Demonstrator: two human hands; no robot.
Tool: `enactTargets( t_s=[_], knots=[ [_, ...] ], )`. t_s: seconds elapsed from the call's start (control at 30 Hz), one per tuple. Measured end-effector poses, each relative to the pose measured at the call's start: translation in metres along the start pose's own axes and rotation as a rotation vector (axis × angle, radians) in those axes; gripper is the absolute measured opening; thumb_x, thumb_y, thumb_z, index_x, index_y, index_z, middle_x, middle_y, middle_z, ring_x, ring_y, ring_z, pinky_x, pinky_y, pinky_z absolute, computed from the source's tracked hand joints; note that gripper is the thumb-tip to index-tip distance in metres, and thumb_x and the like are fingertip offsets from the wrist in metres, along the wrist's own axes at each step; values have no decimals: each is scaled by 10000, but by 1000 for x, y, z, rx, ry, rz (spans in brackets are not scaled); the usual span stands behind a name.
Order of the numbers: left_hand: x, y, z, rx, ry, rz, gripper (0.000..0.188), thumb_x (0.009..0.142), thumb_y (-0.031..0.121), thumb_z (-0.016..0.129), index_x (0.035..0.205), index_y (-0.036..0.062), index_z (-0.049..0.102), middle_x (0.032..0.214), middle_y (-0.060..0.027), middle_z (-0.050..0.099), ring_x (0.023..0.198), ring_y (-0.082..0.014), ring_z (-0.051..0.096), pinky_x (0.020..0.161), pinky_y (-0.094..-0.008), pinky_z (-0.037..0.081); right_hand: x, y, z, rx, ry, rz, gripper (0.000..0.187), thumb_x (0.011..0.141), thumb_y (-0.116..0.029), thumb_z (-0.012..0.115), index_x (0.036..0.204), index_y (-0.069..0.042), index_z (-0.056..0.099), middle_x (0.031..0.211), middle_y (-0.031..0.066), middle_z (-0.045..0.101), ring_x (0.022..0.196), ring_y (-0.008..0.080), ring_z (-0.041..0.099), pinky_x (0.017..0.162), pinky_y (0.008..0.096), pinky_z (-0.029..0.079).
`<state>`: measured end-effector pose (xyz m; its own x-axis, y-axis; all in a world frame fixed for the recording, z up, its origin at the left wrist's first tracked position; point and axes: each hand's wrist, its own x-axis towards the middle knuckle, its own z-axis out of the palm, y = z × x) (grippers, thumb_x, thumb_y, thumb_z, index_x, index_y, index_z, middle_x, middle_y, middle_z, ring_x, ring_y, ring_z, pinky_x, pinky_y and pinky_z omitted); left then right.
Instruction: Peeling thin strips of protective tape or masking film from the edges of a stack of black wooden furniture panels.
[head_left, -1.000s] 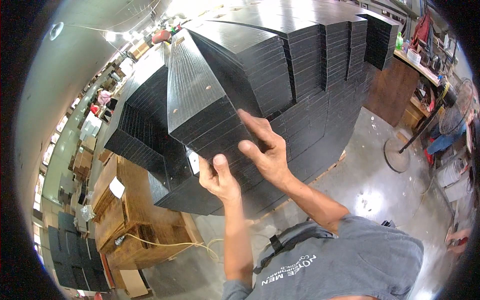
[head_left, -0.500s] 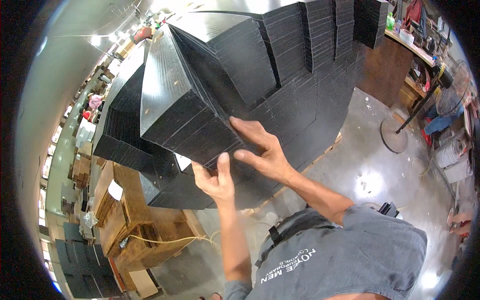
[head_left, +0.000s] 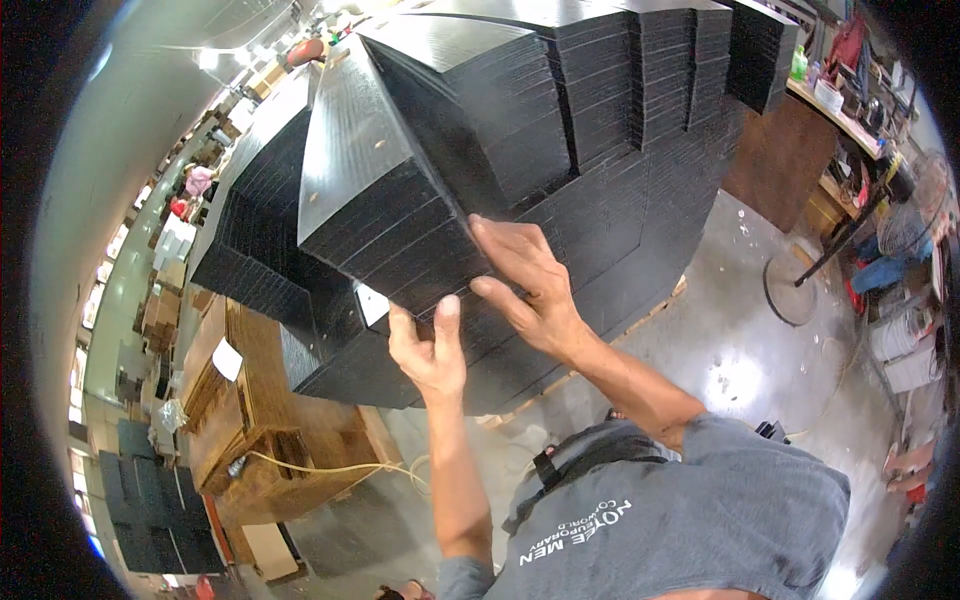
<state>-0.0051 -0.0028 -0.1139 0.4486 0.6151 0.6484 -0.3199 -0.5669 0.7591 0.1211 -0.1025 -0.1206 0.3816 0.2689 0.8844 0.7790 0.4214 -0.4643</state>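
A thick stack of black boards (head_left: pixel 365 190) lies with its near corner pointing toward me, on top of other black boards. My left hand (head_left: pixel 430 355) is at the lower front of this stack, thumb up against its front face and fingers curled at its underside. On the right side, my right hand (head_left: pixel 535 290) presses its fingers along the stack's edge, with the thumb on the front face near the corner. A white sheet (head_left: pixel 372 305) shows beneath the stack, beside my left fingers. The left fingertips are partly hidden.
More black board stacks (head_left: pixel 590 90) rise behind and to the right. At left stand brown wooden boards (head_left: pixel 290 440) with a yellow cord (head_left: pixel 330 478). A round-based stand fan (head_left: pixel 790 290) and a cluttered workbench (head_left: pixel 835 110) are at right. Another person (head_left: pixel 198 180) is far left.
The view has shifted slightly, so the stack appears a little farther right. The edges along its right side look more even than before. Both hands stay against it.
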Motion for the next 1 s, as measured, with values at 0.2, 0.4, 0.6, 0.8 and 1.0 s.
enactTargets(
  t_s=[0.2,0.4,0.6,0.8,1.0],
  knots=[
    [1,2,-5,18,7,-28,410,1019,194,623,1302,-99,569,1185,-136,674,1042,-192,617,944,-321,480,1,2,1,-131,16,-19,591,815,-86,787,1368,0,599,1372,174,627,1170,351,608,1001,415,496],
    [4,3,-5,-8,4,-5,431,1024,171,606,1354,-101,554,1209,-160,681,1059,-196,629,955,-318,478,2,3,3,-148,19,-26,535,810,-101,797,1308,19,641,1339,184,649,1135,354,632,959,414,522],
    [4,4,-4,-2,27,-25,416,1018,164,611,1335,-102,571,1164,-149,696,999,-180,637,908,-304,492,4,4,0,-196,4,-62,553,790,-105,813,1299,24,641,1341,185,647,1127,353,636,946,421,530],
    [2,3,-6,-4,50,-15,409,988,143,654,1305,-107,582,1102,-132,701,957,-167,640,858,-280,504,2,0,-5,-117,-50,-8,585,803,-106,803,1342,19,611,1355,183,637,1174,360,618,997,416,502],
    [6,-3,-14,64,-96,74,393,963,147,709,1285,-51,602,1160,-108,696,1031,-184,633,952,-316,476,8,9,-9,21,-170,112,696,838,-136,785,1455,12,500,1473,198,538,1298,366,535,1111,422,406]
  ],
)
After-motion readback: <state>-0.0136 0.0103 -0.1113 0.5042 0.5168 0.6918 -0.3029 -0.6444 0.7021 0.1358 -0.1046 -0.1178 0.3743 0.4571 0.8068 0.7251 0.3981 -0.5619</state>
